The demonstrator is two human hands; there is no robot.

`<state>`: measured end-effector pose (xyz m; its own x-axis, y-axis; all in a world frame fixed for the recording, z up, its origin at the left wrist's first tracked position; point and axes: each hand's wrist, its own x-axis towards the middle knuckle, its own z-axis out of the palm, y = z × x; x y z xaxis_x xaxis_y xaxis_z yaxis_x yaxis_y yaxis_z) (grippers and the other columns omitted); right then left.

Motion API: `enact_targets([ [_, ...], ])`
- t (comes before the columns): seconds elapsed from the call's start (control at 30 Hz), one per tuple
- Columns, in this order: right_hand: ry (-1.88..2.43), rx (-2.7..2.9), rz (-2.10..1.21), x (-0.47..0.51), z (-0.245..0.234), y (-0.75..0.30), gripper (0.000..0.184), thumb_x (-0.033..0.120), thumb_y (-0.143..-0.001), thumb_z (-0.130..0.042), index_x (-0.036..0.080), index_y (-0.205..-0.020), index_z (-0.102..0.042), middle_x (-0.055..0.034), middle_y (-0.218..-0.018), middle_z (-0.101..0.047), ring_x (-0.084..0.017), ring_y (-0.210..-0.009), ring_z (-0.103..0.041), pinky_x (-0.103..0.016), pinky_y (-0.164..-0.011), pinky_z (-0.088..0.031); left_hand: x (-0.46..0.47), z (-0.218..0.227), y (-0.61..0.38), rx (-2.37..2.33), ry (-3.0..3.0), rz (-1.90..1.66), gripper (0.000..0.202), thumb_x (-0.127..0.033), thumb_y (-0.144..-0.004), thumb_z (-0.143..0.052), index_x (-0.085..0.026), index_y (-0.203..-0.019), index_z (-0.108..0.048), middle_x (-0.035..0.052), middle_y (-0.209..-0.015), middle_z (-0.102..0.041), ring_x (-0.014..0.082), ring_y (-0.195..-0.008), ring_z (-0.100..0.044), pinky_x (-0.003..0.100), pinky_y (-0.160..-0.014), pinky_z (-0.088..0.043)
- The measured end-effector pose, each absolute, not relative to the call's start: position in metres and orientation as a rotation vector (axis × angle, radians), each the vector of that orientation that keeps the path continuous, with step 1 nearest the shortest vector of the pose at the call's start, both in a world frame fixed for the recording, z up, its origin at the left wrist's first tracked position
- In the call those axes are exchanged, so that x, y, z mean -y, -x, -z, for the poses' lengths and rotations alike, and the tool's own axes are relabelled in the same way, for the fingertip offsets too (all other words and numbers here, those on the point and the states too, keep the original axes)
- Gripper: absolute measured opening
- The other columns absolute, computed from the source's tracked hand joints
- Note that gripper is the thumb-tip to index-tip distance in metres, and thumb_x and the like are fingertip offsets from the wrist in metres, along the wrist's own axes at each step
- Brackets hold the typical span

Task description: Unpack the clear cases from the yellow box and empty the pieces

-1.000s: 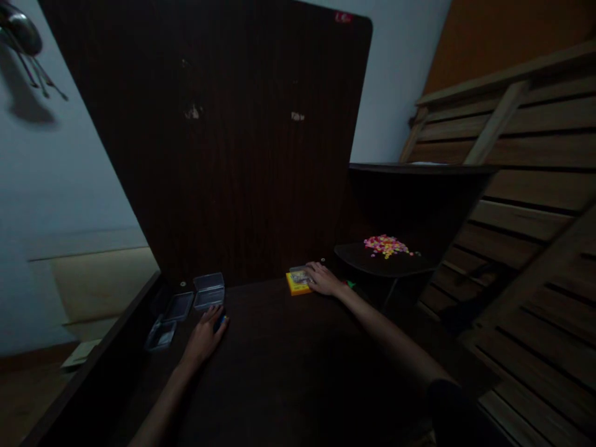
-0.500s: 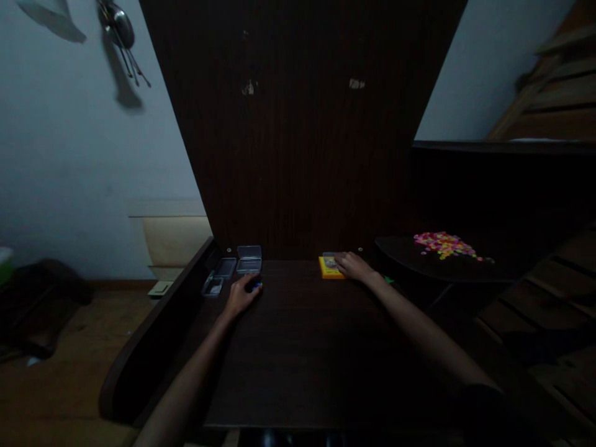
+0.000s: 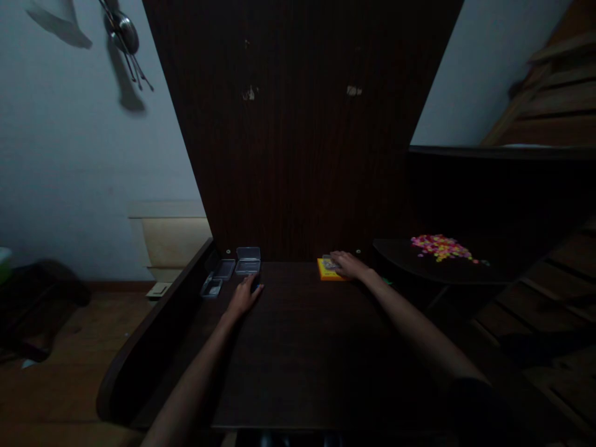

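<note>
Left hand (image 3: 243,298) lay flat, fingers spread, now covering the small blue object seen earlier, beside clear boxes (image 3: 248,261); right hand (image 3: 347,266) stayed resting open-palmed on the yellow box (image 3: 326,271) on the worktop (image 3: 302,347).

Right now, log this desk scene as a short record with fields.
surface: dark wooden desk with a tall dark back panel
left hand: left hand flat on the desk, just in front of the clear plastic boxes; what lies under it cannot be told
right hand: right hand resting on a yellow box at the back of the desk
side shelf: pile of small coloured pieces on the rounded shelf to the right
wall: metal utensils hanging at upper left
</note>
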<state>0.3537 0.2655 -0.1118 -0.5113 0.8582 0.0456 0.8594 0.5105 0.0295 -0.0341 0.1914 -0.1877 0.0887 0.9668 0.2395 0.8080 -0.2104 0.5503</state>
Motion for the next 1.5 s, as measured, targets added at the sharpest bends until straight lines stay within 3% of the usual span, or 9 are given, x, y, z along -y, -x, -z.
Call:
enact_targets([
  [0.2,1.595,2.702,0.013,-0.269,0.105,-0.351,0.036,0.017,-0.078,-0.066,0.012,-0.113,-0.061,-0.0157,-0.12,-0.058,-0.028,-0.112,-0.053,-0.032,-0.093,-0.04,-0.193,0.186,0.033,-1.648,-2.197,-0.856,0.036,-0.034,-0.089,-0.046,-0.015,-0.111,-0.068,0.0135,-0.131,-0.061,0.0264,-0.131,-0.049,0.043,-0.112,-0.036],
  [0.37,1.627,2.66,-0.053,-0.265,0.103,-0.351,0.035,0.018,-0.076,-0.066,0.014,-0.111,-0.059,-0.0138,-0.118,-0.058,-0.027,-0.109,-0.054,-0.032,-0.09,-0.04,-0.192,0.184,0.033,-1.646,-2.187,-0.913,0.032,-0.032,-0.087,-0.046,-0.014,-0.103,-0.067,0.0158,-0.126,-0.063,0.0276,-0.124,-0.055,0.043,-0.108,-0.041],
  [0.57,1.514,2.627,-0.129,-0.246,0.101,-0.336,0.039,0.025,-0.079,-0.065,0.016,-0.116,-0.055,-0.0109,-0.122,-0.055,-0.025,-0.11,-0.054,-0.034,-0.094,-0.039,-0.186,0.18,0.033,-1.626,-2.148,-0.955,0.032,-0.036,-0.088,-0.046,-0.017,-0.11,-0.058,0.0131,-0.113,-0.068,0.0243,-0.107,-0.064,0.039,-0.097,-0.049],
  [0.73,1.171,2.611,-0.304,-0.219,0.103,-0.307,0.043,0.022,-0.076,-0.069,0.017,-0.117,-0.055,-0.0103,-0.119,-0.055,-0.025,-0.109,-0.054,-0.038,-0.095,-0.04,-0.178,0.172,0.032,-1.642,-2.04,-1.04,0.054,-0.037,-0.083,-0.055,-0.016,-0.131,-0.045,0.0137,-0.122,-0.064,0.0249,-0.113,-0.062,0.04,-0.101,-0.047],
  [0.87,0.938,2.657,-0.421,-0.196,0.103,-0.279,0.046,0.019,-0.076,-0.07,0.015,-0.119,-0.056,-0.0106,-0.121,-0.053,-0.024,-0.112,-0.052,-0.038,-0.099,-0.04,-0.156,0.163,0.028,-1.598,-2.011,-1.255,0.064,-0.038,-0.078,-0.062,-0.016,-0.134,-0.043,0.0144,-0.128,-0.06,0.0267,-0.12,-0.057,0.043,-0.107,-0.042],
  [0.97,0.803,2.7,-0.464,-0.179,0.101,-0.256,0.048,0.02,-0.078,-0.069,0.013,-0.123,-0.054,-0.0114,-0.123,-0.052,-0.023,-0.113,-0.051,-0.037,-0.1,-0.041,-0.13,0.16,0.018,-1.448,-1.997,-1.205,0.07,-0.042,-0.076,-0.067,-0.015,-0.136,-0.042,0.0156,-0.132,-0.057,0.0282,-0.123,-0.055,0.045,-0.108,-0.041],
  [1.1,0.602,2.833,-0.286,-0.16,0.1,-0.227,0.047,0.026,-0.081,-0.07,0.014,-0.124,-0.055,-0.012,-0.125,-0.051,-0.025,-0.111,-0.051,-0.039,-0.098,-0.043,-0.101,0.16,0.003,-1.242,-1.771,-1.154,0.084,-0.042,-0.072,-0.073,-0.018,-0.142,-0.035,0.0165,-0.139,-0.051,0.0282,-0.121,-0.057,0.042,-0.098,-0.051],
  [1.27,0.48,2.91,-0.016,-0.148,0.103,-0.209,0.051,0.029,-0.086,-0.066,0.013,-0.132,-0.05,-0.0169,-0.129,-0.05,-0.028,-0.113,-0.049,-0.044,-0.096,-0.043,-0.09,0.162,-0.003,-1.152,-1.487,-1.115,0.075,-0.041,-0.065,-0.079,-0.014,-0.128,-0.05,0.0145,-0.124,-0.063,0.0269,-0.112,-0.063,0.043,-0.099,-0.052],
  [1.5,0.439,2.949,0.222,-0.143,0.114,-0.199,0.039,0.031,-0.092,-0.057,0.008,-0.124,-0.054,-0.0179,-0.118,-0.058,-0.028,-0.104,-0.056,-0.04,-0.087,-0.049,-0.094,0.17,-0.002,-1.076,-1.298,-1.177,0.077,-0.039,-0.053,-0.087,-0.013,-0.118,-0.055,0.0148,-0.118,-0.067,0.0285,-0.11,-0.064,0.042,-0.096,-0.054],
])
